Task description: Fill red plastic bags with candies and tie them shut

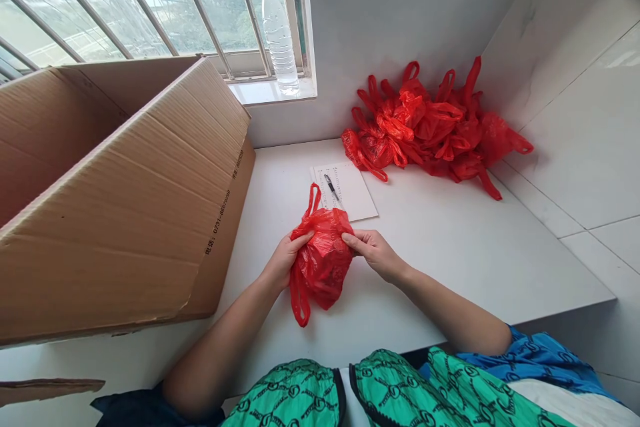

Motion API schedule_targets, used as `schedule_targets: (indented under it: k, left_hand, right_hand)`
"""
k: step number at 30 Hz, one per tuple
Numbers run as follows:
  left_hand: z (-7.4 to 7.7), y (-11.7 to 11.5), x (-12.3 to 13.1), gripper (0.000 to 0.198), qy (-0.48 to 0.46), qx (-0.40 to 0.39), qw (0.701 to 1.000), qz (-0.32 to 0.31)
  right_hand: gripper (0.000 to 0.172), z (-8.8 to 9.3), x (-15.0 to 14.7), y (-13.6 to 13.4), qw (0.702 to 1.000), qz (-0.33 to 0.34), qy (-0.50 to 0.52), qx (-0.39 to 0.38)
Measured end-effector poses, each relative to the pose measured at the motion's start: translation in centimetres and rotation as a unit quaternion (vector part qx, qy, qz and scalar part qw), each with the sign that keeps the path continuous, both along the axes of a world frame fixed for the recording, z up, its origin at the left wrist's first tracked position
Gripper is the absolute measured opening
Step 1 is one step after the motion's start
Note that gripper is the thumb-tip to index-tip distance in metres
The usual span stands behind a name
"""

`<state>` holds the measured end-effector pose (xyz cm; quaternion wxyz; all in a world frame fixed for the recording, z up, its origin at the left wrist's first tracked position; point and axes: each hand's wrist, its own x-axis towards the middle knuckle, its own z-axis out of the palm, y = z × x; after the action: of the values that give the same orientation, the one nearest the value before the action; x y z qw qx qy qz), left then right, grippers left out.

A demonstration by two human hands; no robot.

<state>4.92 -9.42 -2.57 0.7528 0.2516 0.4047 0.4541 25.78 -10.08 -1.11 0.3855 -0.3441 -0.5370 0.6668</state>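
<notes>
Between my two hands is a red plastic bag (325, 257), crumpled and bulging, its contents hidden by the film. My left hand (290, 255) pinches its left side, thumb on top. On the opposite side my right hand (370, 250) grips the edge between thumb and fingers. One handle loop sticks up at the top and another hangs down at the lower left. Just beyond the bag lies a white sheet of paper (357, 193) with printed or written marks, and a black pen (331, 185) rests on it.
A large open cardboard box (150, 213) takes up the left side. At the back right, a heap of several red plastic bags (430, 127) lies against the wall on the white table (475, 240). A clear water bottle (279, 40) stands upright on the sill of the barred window.
</notes>
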Motion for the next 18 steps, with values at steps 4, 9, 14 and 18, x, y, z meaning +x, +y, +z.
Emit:
schedule_targets:
  k: [4,9,14,18]
  left_hand:
    - [-0.25,0.22,-0.13,0.024,-0.002,-0.012,1.000,0.001]
    - [-0.57,0.36,-0.26,0.025,-0.010,-0.015,1.000,-0.006]
    - [-0.60,0.31,-0.31,0.022,-0.013,-0.015,1.000,-0.005]
    - [-0.56,0.29,-0.33,0.019,-0.020,-0.019,1.000,-0.006]
  right_hand:
    - [0.046,0.20,-0.11,-0.01,1.000,-0.005,0.005,-0.007]
    - [0.051,0.22,-0.02,-0.03,1.000,-0.012,0.000,-0.015]
    - [0.035,0.05,0.10,-0.01,1.000,0.010,-0.009,0.009]
    - [0.036,-0.11,0.00,0.08,1.000,0.022,-0.006,0.016]
